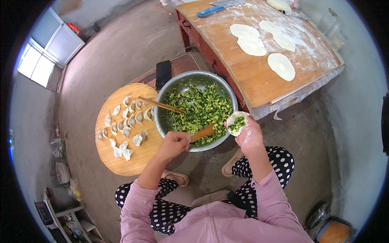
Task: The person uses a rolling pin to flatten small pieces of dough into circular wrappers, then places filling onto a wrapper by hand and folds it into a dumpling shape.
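My left hand (pixel 177 142) grips the handle of a wooden spatula (pixel 204 132), whose flat end rests in chopped green filling (pixel 199 106). That filling lies in a wide metal basin (pixel 196 148) in front of me. Cupped in my right hand (pixel 249 133), just off the basin's right rim, is a round dough wrapper (pixel 231 119) with some green filling in its middle. A pair of chopsticks (pixel 161 105) leans over the basin's left rim, tips in the filling. Several folded dumplings (pixel 125 131) sit on a round slatted tray (pixel 146 161) to the left.
At the upper right, a floured wooden board (pixel 231 73) on a red table with drawers (pixel 209 54) carries several flat wrappers (pixel 281 66), a blue-handled knife (pixel 210 11) and a dough piece (pixel 278 5). A black phone (pixel 163 74) lies behind the basin. Shelves (pixel 67 212) stand at lower left.
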